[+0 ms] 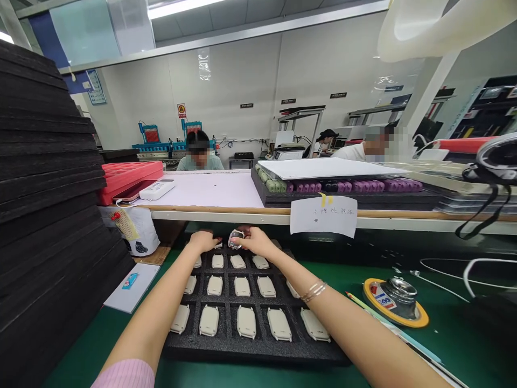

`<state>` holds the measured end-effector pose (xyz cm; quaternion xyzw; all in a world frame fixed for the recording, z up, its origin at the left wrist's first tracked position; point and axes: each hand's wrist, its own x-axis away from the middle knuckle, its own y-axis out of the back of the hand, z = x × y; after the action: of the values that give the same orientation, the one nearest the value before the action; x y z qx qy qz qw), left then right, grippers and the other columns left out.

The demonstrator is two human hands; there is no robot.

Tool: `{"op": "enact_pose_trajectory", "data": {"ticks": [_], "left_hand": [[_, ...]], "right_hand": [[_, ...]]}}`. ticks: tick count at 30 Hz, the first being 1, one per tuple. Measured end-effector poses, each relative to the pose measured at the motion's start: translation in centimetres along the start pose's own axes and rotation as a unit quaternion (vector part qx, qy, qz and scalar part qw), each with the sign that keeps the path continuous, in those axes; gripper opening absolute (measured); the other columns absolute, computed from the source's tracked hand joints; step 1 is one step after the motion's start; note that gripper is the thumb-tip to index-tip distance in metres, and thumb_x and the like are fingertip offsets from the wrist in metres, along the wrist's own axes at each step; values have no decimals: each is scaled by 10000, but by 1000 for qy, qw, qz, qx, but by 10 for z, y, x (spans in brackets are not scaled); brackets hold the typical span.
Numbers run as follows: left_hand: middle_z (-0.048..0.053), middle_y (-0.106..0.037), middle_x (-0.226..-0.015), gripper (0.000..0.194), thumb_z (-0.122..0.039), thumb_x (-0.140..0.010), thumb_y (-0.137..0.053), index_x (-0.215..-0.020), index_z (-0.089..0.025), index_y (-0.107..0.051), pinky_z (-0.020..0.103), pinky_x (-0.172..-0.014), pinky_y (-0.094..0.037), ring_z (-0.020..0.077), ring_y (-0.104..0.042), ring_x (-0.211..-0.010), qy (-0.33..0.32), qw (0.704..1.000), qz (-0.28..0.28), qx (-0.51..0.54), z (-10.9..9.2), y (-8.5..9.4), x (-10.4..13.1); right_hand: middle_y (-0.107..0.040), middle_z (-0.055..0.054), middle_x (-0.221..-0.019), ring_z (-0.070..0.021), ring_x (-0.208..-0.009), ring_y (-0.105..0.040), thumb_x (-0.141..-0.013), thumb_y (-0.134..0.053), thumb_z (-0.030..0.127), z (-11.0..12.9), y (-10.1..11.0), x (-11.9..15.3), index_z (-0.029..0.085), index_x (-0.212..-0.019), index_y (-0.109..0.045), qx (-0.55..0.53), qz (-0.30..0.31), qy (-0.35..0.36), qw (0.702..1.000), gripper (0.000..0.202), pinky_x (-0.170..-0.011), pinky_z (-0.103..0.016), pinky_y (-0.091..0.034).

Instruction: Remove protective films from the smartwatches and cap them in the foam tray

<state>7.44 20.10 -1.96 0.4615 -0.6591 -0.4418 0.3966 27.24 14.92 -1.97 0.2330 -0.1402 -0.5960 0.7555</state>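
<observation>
Clear, glossy plastic is what is pinched at the far edge of the foam tray (pixel 226 350): a small transparent piece (pixel 236 238) is held between the fingertips of the right hand (pixel 254 241), just above the tray's far row and just under the front lip of the raised shelf (pixel 210 211). The left hand (pixel 203 240) is laid palm down beside it, fingers curled over the far left pockets; whether anything is gripped beneath it cannot be told.

The clear piece is judged to be very light, thin and stiff, with a slick surface that would take fingerprints and scratches easily, so it is best held by its edges, as it is now, rather than across its face. Its outline is too small and too bright to be read with certainty; its longer side appears to run left to right between the two hands, and which face is turned up cannot be told.

In the tray's black foam pockets, cream-coloured cases (pixel 246 321) are seated flat, each with its long axis running near to far. They are judged to be light, rigid moulded shells, cushioned by the soft foam, and best lifted by their long sides.

To the left, a stack of black foam sheets (pixel 48 178) is piled on the green bench (pixel 464 345); to the right, a round tin (pixel 398 299) is set near a pencil (pixel 357 302).
</observation>
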Motion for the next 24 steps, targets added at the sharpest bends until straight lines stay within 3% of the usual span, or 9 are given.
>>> {"op": "enact_pose_trajectory", "data": {"ticks": [3, 8, 14, 17, 19, 22, 24], "left_hand": [[92, -618, -1241, 340, -348, -934, -602, -1225, -173, -592, 444, -878, -552, 242, -634, -1051, -9, 999, 15, 26, 3, 3, 1], [93, -617, -1241, 346, -345, -931, -608, -1227, -167, -590, 451, -881, -550, 245, -633, -1056, -9, 996, 12, 90, 4, 7, 11], [91, -622, -1222, 311, -340, -932, -605, -1193, -171, -604, 440, -877, -546, 231, -630, -1040, -15, 967, -45, 249, -22, 6, 53], [91, -643, -1121, 313, -398, -921, -582, -1106, -145, -601, 356, -809, -534, 200, -629, -939, -45, 920, -77, 381, -46, 9, 93], [85, -657, -1058, 349, -447, -884, -575, -1063, -147, -583, 273, -713, -506, 142, -610, -795, -70, 877, -64, 472, -61, 10, 123], [31, -636, -830, 355, -459, -814, -553, -956, -138, -610, 214, -509, -388, 48, -388, -502, -74, 818, -16, 570, -76, 5, 164], [-12, -584, -708, 339, -441, -825, -464, -931, -155, -612, 209, -473, -363, 41, -312, -448, -60, 779, 9, 624, -82, -2, 181]], "right_hand": [[-693, -83, -1044, -186, -872, -682, -890, -689, 321, 17, -2, 33, 142, -1146, -604, -106, 2, 23, 994, 324, -740, -343, -584], [-710, -71, -1034, -177, -839, -680, -752, -771, 481, 43, -4, 93, 180, -1082, -628, -246, 12, 65, 967, 469, -707, -307, -568], [-705, -43, -945, -152, -774, -653, -738, -798, 502, 45, -3, 134, 207, -1030, -662, -352, -4, 85, 932, 437, -714, -281, -548], [-696, -47, -1001, -156, -785, -656, -705, -843, 457, 45, 1, 144, 222, -1002, -681, -396, -10, 93, 913, 412, -724, -280, -561], [-691, -36, -963, -150, -746, -648, -688, -856, 459, 46, 5, 150, 233, -984, -685, -393, -10, 105, 914, 410, -691, -271, -564], [-670, -16, -871, -142, -711, -631, -677, -856, 493, 51, 11, 159, 244, -960, -696, -367, -16, 144, 919, 409, -662, -250, -554], [-669, -23, -869, -153, -730, -638, -677, -850, 512, 54, 12, 164, 246, -954, -704, -339, -25, 163, 926, 411, -661, -251, -550]]}}
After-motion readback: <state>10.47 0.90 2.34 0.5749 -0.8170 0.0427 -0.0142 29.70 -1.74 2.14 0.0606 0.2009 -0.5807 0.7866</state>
